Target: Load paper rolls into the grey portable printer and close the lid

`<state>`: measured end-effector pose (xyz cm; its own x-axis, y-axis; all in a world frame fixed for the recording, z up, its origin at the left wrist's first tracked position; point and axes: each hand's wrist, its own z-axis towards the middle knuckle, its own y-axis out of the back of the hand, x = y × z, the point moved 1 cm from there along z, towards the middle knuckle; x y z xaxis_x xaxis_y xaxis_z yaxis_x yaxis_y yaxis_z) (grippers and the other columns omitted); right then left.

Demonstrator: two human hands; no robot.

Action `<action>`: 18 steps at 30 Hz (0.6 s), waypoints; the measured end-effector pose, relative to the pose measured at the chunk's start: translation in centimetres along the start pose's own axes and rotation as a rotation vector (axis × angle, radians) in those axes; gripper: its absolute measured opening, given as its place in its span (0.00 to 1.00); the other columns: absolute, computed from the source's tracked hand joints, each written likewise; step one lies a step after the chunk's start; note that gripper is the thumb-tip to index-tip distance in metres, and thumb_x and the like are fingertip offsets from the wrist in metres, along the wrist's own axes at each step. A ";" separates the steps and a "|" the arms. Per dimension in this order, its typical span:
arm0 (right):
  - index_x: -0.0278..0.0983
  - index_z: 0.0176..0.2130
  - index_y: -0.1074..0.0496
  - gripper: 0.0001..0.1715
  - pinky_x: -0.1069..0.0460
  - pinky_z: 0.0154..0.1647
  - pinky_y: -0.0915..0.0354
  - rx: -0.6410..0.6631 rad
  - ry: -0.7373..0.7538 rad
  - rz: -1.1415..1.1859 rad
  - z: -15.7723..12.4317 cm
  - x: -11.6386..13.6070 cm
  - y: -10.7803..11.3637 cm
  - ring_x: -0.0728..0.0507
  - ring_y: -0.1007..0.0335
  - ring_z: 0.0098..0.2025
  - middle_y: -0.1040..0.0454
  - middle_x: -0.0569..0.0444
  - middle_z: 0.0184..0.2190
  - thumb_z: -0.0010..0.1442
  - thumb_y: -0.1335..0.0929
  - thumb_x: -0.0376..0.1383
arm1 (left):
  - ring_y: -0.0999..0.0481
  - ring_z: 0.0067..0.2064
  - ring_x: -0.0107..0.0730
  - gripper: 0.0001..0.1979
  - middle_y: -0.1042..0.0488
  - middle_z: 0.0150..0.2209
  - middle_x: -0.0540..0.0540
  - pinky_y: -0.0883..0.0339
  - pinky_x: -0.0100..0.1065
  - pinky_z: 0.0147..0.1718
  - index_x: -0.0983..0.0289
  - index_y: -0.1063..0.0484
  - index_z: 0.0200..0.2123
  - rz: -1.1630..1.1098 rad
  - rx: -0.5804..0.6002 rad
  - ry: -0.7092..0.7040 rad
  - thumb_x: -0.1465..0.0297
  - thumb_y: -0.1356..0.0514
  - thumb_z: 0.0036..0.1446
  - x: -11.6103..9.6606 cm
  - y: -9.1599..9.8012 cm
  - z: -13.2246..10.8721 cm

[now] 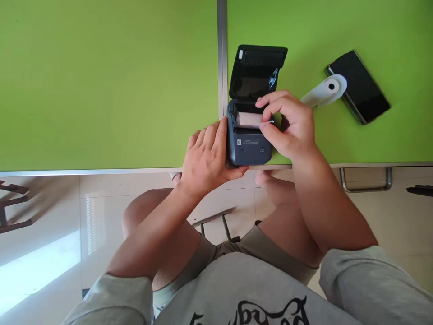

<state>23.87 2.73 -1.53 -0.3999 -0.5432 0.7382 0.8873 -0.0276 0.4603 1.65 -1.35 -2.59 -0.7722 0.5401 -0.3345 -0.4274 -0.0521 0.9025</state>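
A small dark blue-grey thermal printer (251,151) sits at the table's front edge with its black lid (259,67) swung up and back. In its open bay lies a white paper roll (247,120). My left hand (207,151) holds the printer from its left side, fingers along that side and thumb at the front edge. Over the right part of the bay is my right hand (287,119), its thumb and index finger pinched on the roll's paper at the right end. Those fingers partly hide the roll.
Right of the printer, a second white paper roll (321,91) with a loose tail rests against a black phone (363,88). A metal strip (222,49) divides the green tabletop (111,85). A metal handle-like bar (367,187) shows below the front edge.
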 end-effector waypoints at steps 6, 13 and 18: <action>0.42 0.28 0.26 0.08 0.35 0.63 0.33 0.168 -0.047 0.100 -0.5 0.8 0.5 0.36 0.27 0.57 0.24 0.55 0.53 0.55 0.28 0.42 | 0.25 0.59 0.56 0.49 0.28 0.63 0.69 0.34 0.47 0.56 0.60 0.39 0.72 0.012 0.002 -0.031 0.40 0.35 0.55 -0.1 0.3 -0.1; 0.43 0.38 0.24 0.09 0.42 0.58 0.33 -0.254 -0.102 0.285 -1.1 -2.0 -0.1 0.39 0.30 0.56 0.27 0.50 0.49 0.60 0.30 0.44 | 0.27 0.60 0.55 0.42 0.30 0.62 0.66 0.35 0.49 0.57 0.49 0.33 0.67 0.011 0.023 -0.029 0.46 0.29 0.51 0.0 0.3 -0.2; 0.52 0.56 0.40 0.32 0.39 0.66 0.35 -0.161 -0.247 0.249 -0.6 -2.6 -0.9 0.38 0.36 0.69 0.39 0.53 0.70 0.58 0.32 0.59 | 0.28 0.61 0.56 0.34 0.30 0.63 0.65 0.35 0.52 0.57 0.47 0.30 0.63 -0.004 0.053 -0.029 0.46 0.32 0.56 -0.1 0.5 -0.2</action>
<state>24.30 3.72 -4.14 -0.1934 -0.3320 0.9232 0.9811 -0.0622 0.1832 1.45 -1.56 -2.19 -0.7561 0.5648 -0.3308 -0.4042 -0.0055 0.9146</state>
